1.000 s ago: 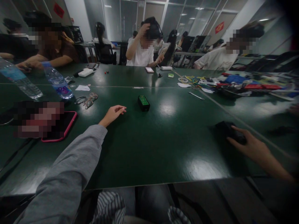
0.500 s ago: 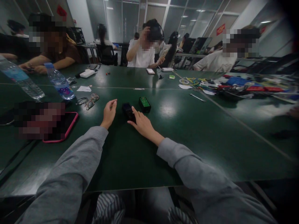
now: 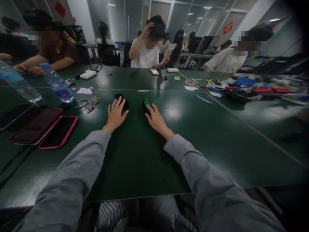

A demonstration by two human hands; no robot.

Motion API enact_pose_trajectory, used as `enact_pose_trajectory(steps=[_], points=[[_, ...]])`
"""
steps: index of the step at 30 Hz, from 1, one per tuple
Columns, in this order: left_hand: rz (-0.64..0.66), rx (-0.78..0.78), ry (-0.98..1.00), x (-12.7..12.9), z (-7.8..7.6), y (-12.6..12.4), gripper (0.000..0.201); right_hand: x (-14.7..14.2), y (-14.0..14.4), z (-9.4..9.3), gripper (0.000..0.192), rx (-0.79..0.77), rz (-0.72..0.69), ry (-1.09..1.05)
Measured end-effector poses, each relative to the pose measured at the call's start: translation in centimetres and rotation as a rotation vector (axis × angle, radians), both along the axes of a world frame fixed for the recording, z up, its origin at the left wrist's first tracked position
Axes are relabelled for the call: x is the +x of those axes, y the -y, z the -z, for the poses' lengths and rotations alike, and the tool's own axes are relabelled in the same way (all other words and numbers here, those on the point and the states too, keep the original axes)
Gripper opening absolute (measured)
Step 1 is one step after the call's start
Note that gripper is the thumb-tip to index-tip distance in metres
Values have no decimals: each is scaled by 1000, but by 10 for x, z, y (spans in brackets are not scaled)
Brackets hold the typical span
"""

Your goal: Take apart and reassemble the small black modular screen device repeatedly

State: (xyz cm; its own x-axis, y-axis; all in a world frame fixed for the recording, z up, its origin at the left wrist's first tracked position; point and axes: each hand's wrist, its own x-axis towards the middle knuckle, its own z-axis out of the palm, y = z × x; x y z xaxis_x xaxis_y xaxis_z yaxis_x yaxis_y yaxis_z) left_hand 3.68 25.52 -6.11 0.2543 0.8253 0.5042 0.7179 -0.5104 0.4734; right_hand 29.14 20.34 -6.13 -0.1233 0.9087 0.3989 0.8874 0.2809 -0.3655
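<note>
Left hand (image 3: 116,114), fingers spread wide, is covering a black device (image 3: 126,103); right hand (image 3: 156,120), narrower, grip impossible to tell, is touching a green-topped box (image 3: 146,103) under its fingers; both items already lying apart, neither being lifted.

I had the left hand (image 3: 116,113) splayed, palm down, left of centre; the right hand (image 3: 156,118) curved loosely mid-frame; both forearms (image 3: 74,167) slanted from the lower corners.

There are two bare hands (image 3: 116,115), two small dark items (image 3: 146,102) under them, two bottles (image 3: 58,84) at left, two red- or pink-edged phones (image 3: 59,132) at near left, one pair of glasses (image 3: 90,106), one metal wrench (image 3: 204,99) at right and two red wall posters (image 3: 227,28) far off.
</note>
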Motion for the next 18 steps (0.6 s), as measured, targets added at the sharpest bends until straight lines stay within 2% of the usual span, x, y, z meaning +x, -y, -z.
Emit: enact_pose_trajectory(steps=[2,6,13,18], points=[[-5,29,-28,3,-1,-5,67,-3,1,-2,54,-14,3,7],[1,-28,-38,4,-1,-11,61,-3,1,-6,54,-36,9,22],[-38,37,21,7,-10,1,36,1,-3,0,53,-4,-16,-13],[-41,112,8,6,-14,5,30,1,-4,1,54,-5,-21,-5]])
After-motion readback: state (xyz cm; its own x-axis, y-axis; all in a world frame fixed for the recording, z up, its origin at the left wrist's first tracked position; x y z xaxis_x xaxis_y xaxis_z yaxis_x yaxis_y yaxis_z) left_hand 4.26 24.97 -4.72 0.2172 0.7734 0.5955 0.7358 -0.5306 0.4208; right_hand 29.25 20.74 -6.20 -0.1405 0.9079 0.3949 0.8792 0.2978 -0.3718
